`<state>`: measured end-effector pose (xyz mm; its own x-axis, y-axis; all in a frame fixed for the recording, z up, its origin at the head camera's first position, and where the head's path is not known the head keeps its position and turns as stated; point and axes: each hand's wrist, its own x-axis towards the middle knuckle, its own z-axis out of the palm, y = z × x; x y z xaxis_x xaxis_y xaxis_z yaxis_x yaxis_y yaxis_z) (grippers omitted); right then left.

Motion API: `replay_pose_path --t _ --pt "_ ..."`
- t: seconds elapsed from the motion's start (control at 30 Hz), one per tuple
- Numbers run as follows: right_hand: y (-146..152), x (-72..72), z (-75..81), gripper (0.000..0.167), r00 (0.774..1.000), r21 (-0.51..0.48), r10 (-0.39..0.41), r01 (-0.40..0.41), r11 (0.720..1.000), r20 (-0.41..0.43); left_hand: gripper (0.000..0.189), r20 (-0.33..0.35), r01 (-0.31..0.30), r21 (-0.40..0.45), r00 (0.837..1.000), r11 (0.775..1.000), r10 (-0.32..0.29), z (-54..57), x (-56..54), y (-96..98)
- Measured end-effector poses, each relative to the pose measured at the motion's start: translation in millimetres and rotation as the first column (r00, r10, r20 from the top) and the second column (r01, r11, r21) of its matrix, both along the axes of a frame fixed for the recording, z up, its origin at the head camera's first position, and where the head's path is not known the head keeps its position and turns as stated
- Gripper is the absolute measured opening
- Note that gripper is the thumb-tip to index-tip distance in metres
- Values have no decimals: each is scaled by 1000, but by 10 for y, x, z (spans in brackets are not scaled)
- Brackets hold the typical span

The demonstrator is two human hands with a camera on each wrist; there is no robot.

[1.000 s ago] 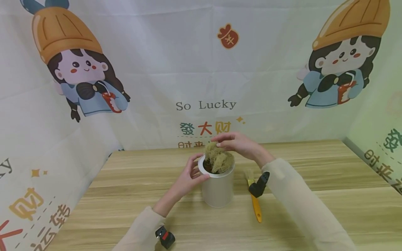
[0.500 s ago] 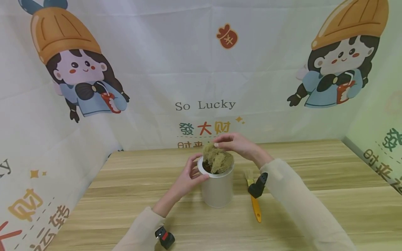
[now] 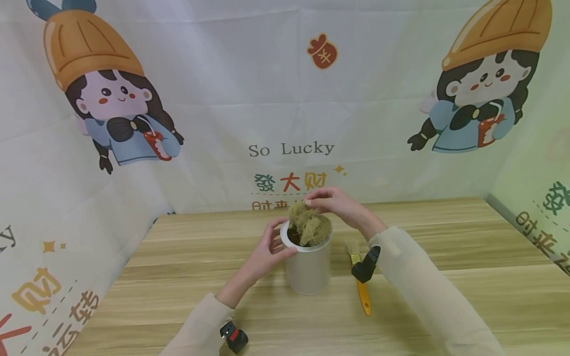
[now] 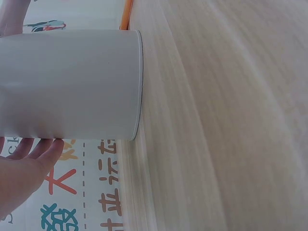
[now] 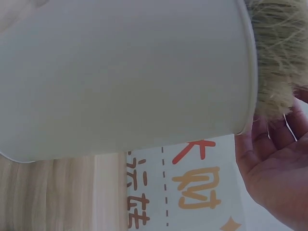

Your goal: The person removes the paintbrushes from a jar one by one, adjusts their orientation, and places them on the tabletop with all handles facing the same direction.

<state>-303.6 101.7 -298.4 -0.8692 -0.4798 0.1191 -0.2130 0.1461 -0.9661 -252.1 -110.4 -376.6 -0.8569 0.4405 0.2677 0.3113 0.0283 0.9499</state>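
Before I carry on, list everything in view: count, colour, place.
table: 1, light wood grain, across the lower picture
container: 1, off-white, upright on the table
fibrous clump: 1 or 2 pieces, tan, at the container's mouth, rising above the rim
dark material: amount unclear, brown, inside the container
brush: 1, orange handle, pale bristles, right of the container
backdrop: sheet count unclear, white, lettered, behind and beside the table
printed figures: 2, orange-hatted, backdrop left and right
wrist cameras: 2, black, one per wrist
sleeves: 2, cream, on both forearms
left hand: 1, bare, gripping the container's rim
right hand: 1, bare, fingertips at the clump's top
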Motion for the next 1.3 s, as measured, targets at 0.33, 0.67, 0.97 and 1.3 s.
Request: replay_pose_path --t 0.33,0.67,0.97,1.3 --pt "5 37 105 21 998 -72 -62 62 996 -2 65 7 0 13 1000 1000 0 27 13 12" --pt "33 36 199 24 994 -106 -95 89 990 -52 65 8 0 11 1000 1000 0 30 4 8" --pt "33 74 314 16 989 -259 -137 120 958 -50 67 2 -15 9 1000 1000 14 33 13 11" --pt "70 128 419 13 971 -307 -237 217 927 -29 67 10 -11 15 1000 1000 10 23 17 10"
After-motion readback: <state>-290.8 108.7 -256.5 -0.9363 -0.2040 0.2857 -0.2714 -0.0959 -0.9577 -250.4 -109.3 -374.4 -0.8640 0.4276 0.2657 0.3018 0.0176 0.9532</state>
